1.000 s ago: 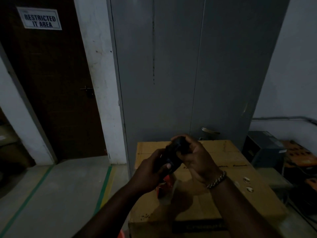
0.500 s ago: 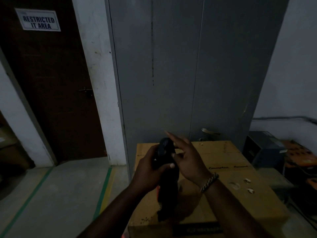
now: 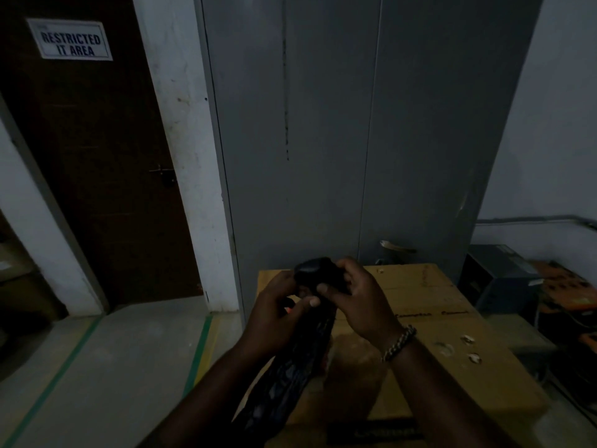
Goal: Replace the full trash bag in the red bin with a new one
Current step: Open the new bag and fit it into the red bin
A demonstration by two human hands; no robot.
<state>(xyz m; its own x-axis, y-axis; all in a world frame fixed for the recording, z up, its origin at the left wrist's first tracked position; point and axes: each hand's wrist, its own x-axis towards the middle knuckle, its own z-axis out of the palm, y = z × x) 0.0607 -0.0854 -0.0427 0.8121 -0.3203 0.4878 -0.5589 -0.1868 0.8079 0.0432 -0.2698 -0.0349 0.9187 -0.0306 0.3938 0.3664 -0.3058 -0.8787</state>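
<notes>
Black plastic trash-bag roll (image 3: 315, 273) is gripped by left hand (image 3: 274, 313) beneath and right hand (image 3: 358, 305) curled over it; its loose strip (image 3: 290, 376) hangs down between both forearms.

A white sign (image 3: 70, 40) reading "RESTRICTED IT AREA" in dark capitals is hanging on the brown door (image 3: 106, 176) at upper left. Dark printing is showing on the cardboard box (image 3: 436, 292), but it is proving too blurred to read.
</notes>
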